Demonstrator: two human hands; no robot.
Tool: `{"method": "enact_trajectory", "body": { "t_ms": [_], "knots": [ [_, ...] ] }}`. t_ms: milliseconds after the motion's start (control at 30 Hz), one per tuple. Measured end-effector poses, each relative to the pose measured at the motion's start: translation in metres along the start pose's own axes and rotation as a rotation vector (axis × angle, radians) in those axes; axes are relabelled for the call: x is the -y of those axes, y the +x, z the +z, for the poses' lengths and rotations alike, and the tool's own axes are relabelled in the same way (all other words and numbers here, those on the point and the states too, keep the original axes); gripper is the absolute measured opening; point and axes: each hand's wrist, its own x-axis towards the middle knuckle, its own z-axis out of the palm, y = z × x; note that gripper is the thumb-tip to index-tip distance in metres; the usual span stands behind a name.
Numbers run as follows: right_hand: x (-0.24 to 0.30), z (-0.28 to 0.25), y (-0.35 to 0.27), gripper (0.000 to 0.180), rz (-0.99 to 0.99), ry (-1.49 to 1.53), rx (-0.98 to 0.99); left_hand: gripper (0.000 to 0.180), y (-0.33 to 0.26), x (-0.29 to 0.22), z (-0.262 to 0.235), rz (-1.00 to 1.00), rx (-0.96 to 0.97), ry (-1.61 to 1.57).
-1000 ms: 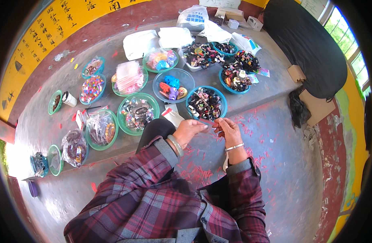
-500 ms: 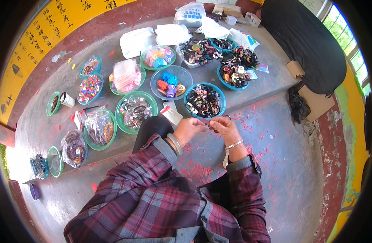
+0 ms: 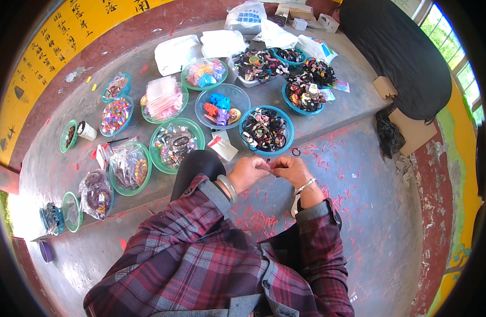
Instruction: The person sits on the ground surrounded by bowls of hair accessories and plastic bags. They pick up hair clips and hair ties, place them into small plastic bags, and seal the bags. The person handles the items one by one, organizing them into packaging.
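My left hand (image 3: 249, 173) and my right hand (image 3: 291, 171) meet fingertip to fingertip in front of a blue basket (image 3: 292, 138) of dark hair ties (image 3: 264, 128). Both are closed in a pinch. A tiny dark bit (image 3: 268, 160) shows at the fingertips, too small to name. Just beyond my right knuckles appears a black hair tie loop (image 3: 296, 152); whether my hand holds it I cannot tell. Beside my left hand, a small white packet with a red strip (image 3: 225, 150) lies by the step's edge.
On the raised step stand green baskets (image 3: 154, 153), a clear bowl of coloured coils (image 3: 203, 117), a basket of colourful beads (image 3: 116, 114) and further tubs of hair ties (image 3: 305, 99). White bags (image 3: 177, 55) lie behind. Red scraps (image 3: 260, 219) litter the lower floor. A black bag (image 3: 386, 132) sits at the right.
My right hand has moved slightly left and down, closing the small gap between the fingertips. The reddish bit seen between them earlier is now mostly hidden.
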Motion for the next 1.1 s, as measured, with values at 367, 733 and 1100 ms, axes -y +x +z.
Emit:
{"method": "enact_trajectory", "body": {
  "t_ms": [367,733,1100],
  "knots": [
    [-0.003,-0.006,0.001,0.012,0.067,0.118,-0.069,0.017,-0.001,-0.004,-0.004,0.003,-0.101,0.024],
    [-0.001,-0.004,0.0,0.013,0.033,0.067,-0.072,0.015,0.0,0.002,-0.012,-0.014,-0.01,0.142],
    [0.004,-0.003,-0.003,0.012,0.029,-0.009,-0.033,0.015,0.0,0.001,-0.014,-0.066,0.013,0.112]
  ]
}}
